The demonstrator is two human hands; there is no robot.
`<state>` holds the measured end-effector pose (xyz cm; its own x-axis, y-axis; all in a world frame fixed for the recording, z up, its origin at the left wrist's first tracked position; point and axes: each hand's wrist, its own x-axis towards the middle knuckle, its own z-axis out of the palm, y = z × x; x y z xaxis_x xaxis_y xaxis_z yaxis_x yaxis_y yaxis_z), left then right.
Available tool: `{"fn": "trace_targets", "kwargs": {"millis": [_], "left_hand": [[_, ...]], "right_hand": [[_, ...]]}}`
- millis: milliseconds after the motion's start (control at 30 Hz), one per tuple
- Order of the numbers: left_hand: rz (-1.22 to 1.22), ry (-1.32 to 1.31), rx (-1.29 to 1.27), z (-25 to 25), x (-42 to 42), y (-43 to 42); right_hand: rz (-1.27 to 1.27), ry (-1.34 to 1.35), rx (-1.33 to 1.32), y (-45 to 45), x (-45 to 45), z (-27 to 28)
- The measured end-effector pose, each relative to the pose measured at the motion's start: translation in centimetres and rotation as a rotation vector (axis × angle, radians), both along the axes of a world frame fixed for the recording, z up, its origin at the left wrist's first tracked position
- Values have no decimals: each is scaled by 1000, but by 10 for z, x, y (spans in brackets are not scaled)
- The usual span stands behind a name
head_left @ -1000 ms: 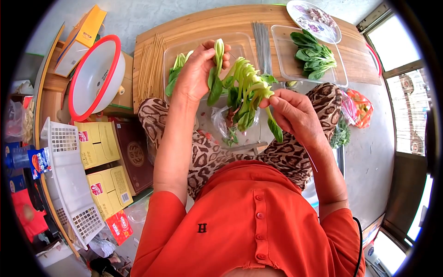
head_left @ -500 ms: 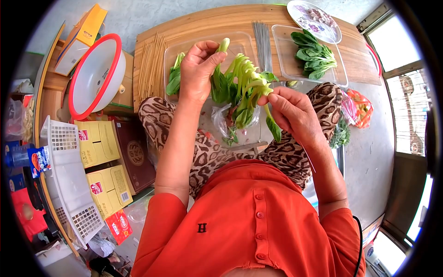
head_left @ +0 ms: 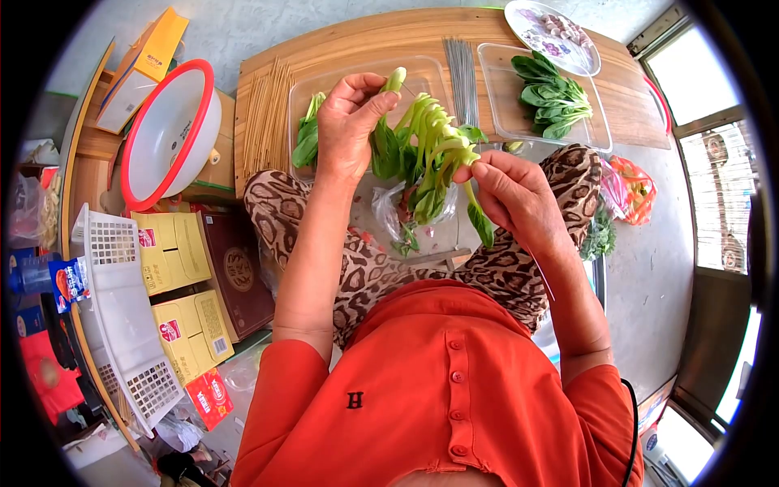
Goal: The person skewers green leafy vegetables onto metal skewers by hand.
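Observation:
My left hand (head_left: 347, 122) is closed, pinching a leafy green (head_left: 395, 79) by its pale stem base, with its leaves hanging below. A thin skewer tip shows close to that stem; whether it has entered the stem I cannot tell. My right hand (head_left: 521, 199) is closed on the skewer (head_left: 540, 272), whose lower end runs out along my wrist. Several greens (head_left: 430, 134) are threaded on it in a row between my hands, stems up and leaves dangling. Behind my left hand, more greens (head_left: 307, 142) lie in a clear plastic tray (head_left: 426, 69).
On the wooden table (head_left: 349, 36) lie bamboo skewers (head_left: 264, 122) and metal skewers (head_left: 461, 81). A second clear tray (head_left: 497, 69) holds greens (head_left: 556, 97), near a plate (head_left: 527, 18) with meat pieces. A red-rimmed basin (head_left: 174, 134), cartons (head_left: 174, 252) and a white basket (head_left: 122, 308) stand left.
Both hands have stayed almost in place. The stem in my left hand has shifted very slightly right, and the thin skewer tip beside it now shows more clearly.

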<state>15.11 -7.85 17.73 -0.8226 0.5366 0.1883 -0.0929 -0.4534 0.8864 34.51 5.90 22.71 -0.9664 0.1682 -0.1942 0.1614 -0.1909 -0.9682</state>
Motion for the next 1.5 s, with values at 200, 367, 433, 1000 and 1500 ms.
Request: {"fn": "trace_targets", "kwargs": {"millis": [200, 367, 433, 1000, 1500], "left_hand": [[45, 83, 12, -1, 0, 1], [144, 194, -14, 2, 4, 1], [188, 263, -27, 3, 5, 1], [148, 330, -72, 9, 14, -6], [-55, 287, 3, 20, 11, -13]], "right_hand": [[-4, 3, 4, 0, 0, -2], [-7, -11, 5, 0, 2, -2], [-10, -11, -9, -2, 3, -1], [-1, 9, -93, -4, 6, 2], [42, 44, -191, 7, 1, 2]]}}
